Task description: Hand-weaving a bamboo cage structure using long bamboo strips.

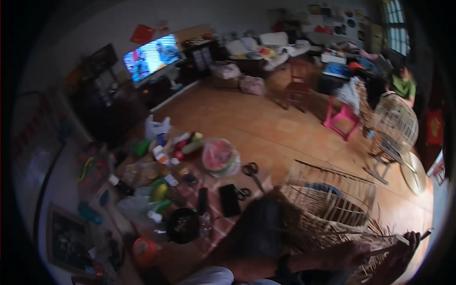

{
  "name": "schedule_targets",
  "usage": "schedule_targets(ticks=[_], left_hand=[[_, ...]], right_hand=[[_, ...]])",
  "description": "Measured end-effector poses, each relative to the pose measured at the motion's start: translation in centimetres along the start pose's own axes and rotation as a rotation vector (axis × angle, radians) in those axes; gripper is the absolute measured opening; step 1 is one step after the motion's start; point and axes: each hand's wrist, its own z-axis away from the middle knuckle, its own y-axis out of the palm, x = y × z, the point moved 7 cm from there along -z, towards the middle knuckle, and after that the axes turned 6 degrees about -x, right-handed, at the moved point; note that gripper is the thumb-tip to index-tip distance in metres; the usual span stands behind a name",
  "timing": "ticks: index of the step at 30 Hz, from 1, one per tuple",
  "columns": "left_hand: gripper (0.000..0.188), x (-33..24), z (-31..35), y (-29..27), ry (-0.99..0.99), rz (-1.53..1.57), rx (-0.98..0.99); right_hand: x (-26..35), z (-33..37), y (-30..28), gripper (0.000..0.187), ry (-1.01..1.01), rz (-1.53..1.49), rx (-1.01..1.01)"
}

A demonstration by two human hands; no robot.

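Walls: pale grey plaster, dim, with a red paper diamond on the left side
Floor: smooth orange-tan tiles
Screen: wide, lit television against the wall
Seats: reddish-brown wooden chair; bright pink plastic stool nearer
Tabletop: red-and-white checked covering, left of centre
Window: tall, barred panes, upper right
Light: daylight brightening the floor at lower right

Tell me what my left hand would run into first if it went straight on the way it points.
Most likely your right hand, which lies to the right along the line of your left hand, though blur leaves the depth between them unclear.
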Motion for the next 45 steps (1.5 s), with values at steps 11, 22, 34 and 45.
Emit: schedule_targets(ticks=[11, 22, 34, 45], left_hand=[[0.022, 1.3, 10.8, -4.8, -0.073, 0.486, 0.009], [0.023, 4.5, 12.7, -10.4, -0.32, 0.185, -0.313], [0.031, 9.7, 13.2, -4.9, -0.087, -0.134, -0.07], [0.017, 10.5, 10.8, -5.2, -0.311, -0.061, 0.009]], right_hand=[[0.4, -0.7, -11.1, 0.03, 0.07, 0.482, -0.337], [-1.0, 6.6, 10.2, 0.03, 0.102, 0.595, -0.186], [-2.7, 9.2, 16.5, 0.03, 0.106, 0.682, -0.052], [-5.0, 7.8, -1.5, 0.031, 0.106, 0.783, 0.055]])
